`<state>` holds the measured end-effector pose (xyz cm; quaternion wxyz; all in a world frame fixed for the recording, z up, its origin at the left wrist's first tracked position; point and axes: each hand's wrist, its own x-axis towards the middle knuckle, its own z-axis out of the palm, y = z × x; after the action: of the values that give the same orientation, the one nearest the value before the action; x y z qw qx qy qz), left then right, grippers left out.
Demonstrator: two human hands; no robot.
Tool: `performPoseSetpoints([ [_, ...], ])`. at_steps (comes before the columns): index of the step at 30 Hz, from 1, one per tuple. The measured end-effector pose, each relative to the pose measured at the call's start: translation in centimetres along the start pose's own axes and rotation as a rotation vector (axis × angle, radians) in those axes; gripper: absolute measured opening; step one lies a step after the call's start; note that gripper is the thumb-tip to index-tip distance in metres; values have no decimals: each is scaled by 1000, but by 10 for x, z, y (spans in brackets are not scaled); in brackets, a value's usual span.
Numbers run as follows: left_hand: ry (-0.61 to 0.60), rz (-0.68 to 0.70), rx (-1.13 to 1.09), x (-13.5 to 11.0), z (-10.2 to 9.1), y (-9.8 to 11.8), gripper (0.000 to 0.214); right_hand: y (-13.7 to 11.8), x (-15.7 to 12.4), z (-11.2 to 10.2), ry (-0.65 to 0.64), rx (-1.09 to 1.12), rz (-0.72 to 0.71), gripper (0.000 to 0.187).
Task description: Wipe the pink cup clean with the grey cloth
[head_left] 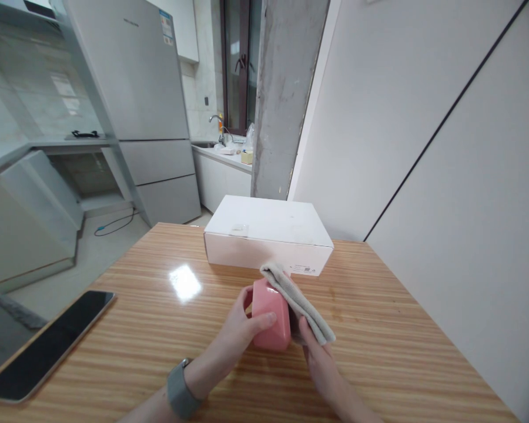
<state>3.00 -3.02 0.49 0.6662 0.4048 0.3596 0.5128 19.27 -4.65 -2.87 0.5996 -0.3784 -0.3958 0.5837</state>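
My left hand [245,320] is closed around a glossy pink box-shaped object [270,329] with rounded corners, the thumb lying across its near face. I cannot make out exactly what kind of object it is. In my right hand [314,348] is a folded grey cloth [303,305], gripped near its lower end. The cloth slants along the right side of the pink object, and its upper end reaches over the top edge. Both are held above the wooden table, just in front of a white box. The fingers behind the cloth are partly hidden.
The closed white cardboard box [268,235] stands at the back of the wooden table [158,329]. A black-screened smartphone [48,346] lies along the left edge. A white wall [423,117] borders the table's right side. Beyond are a fridge [136,76] and a sink counter [224,167].
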Motion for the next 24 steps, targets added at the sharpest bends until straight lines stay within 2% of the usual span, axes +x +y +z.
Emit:
performPoseSetpoints([
  [5, 17, -14, -71, -4, 5, 2, 79, 2, 2, -1, 49, -39, 33, 38],
  [8, -18, -18, -67, -5, 7, 1, 93, -1, 10, 4, 80, 9, 51, 44],
  [11, -49, -57, -17, -6, 7, -1, 117, -7, 19, 7, 82, 60, 48, 47],
  [13, -19, -72, 59, -6, 7, -3, 123, -11, 22, 8, 91, 89, 48, 48],
  [18, 18, -54, 197, -5, 5, 0, 113, -12, 20, 10, 105, 146, 58, 47],
  [24, -7, 134, 317, -5, 6, 5, 103, -11, 16, 14, 85, 215, 90, 47],
])
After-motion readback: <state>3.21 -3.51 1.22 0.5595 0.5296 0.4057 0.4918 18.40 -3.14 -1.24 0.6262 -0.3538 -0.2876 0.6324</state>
